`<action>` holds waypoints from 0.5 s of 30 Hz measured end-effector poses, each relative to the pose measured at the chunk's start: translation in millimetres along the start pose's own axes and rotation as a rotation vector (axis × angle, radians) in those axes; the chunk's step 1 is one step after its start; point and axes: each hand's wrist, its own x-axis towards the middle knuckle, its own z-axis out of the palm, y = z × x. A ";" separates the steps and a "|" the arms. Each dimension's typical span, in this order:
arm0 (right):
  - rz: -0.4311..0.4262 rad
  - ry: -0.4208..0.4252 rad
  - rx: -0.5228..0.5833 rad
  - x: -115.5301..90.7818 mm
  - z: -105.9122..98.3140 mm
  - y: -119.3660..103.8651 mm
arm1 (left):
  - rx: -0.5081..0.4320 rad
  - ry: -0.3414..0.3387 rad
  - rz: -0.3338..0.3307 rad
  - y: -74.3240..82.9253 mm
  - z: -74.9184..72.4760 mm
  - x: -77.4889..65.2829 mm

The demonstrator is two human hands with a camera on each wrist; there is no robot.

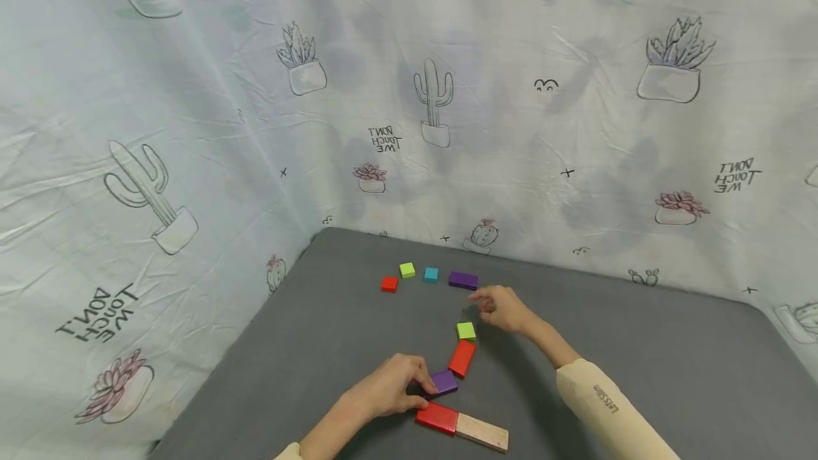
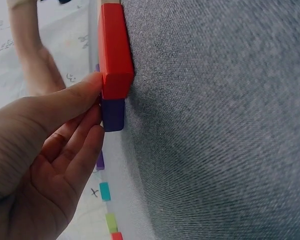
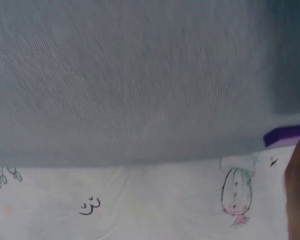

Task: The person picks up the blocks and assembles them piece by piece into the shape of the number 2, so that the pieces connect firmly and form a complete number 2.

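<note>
In the head view, my left hand has its fingertips on the left end of a purple block. Its thumb lies at the corner of a flat red block, beside the purple one; the left wrist view shows the thumb tip against the edge of this red block. My right hand hovers above the table, fingers loosely bent around nothing. It is nearest to the far purple block and a lime green block. Another red block lies between the lime and near purple blocks.
A plain wooden block joins the front red block end to end. Toward the back of the grey table lie a small red block, a lime cube and a teal cube. Cactus-print cloth hangs behind.
</note>
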 end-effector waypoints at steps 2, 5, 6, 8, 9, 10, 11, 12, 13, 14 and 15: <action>0.026 0.081 -0.048 10.3 -0.6 4.0 | 0.001 0.001 0.006 -1.1 0.0 -1.0; 0.082 0.137 -0.098 26.1 2.3 10.6 | -0.008 -0.002 0.005 -1.7 0.0 -2.7; 0.100 0.137 -0.113 30.9 3.8 12.9 | -0.008 -0.002 0.004 -1.6 0.0 -3.2; 0.147 0.124 -0.120 38.9 7.3 16.7 | -0.011 0.000 0.007 -1.1 -0.2 -3.8; 0.169 0.115 -0.135 42.4 9.1 18.3 | -0.012 0.001 0.010 -1.0 -0.2 -4.0; 0.187 0.107 -0.157 45.6 10.8 20.0 | -0.010 0.004 0.014 -0.8 -0.3 -4.0; 0.207 0.098 -0.172 48.8 12.4 21.4 | -0.006 0.007 0.021 -0.7 -0.2 -3.7; 0.220 0.092 -0.202 51.6 13.8 22.9 | -0.005 0.009 0.025 -0.6 -0.4 -3.4; 0.237 0.086 -0.226 54.3 14.8 24.1 | -0.003 0.011 0.031 -0.8 -0.6 -2.9; 0.249 0.080 -0.251 56.8 15.3 24.8 | 0.000 0.014 0.038 -0.8 -1.0 -2.4; 0.260 0.078 -0.269 59.4 15.5 25.7 | 0.005 0.016 0.045 -1.2 -1.3 -1.7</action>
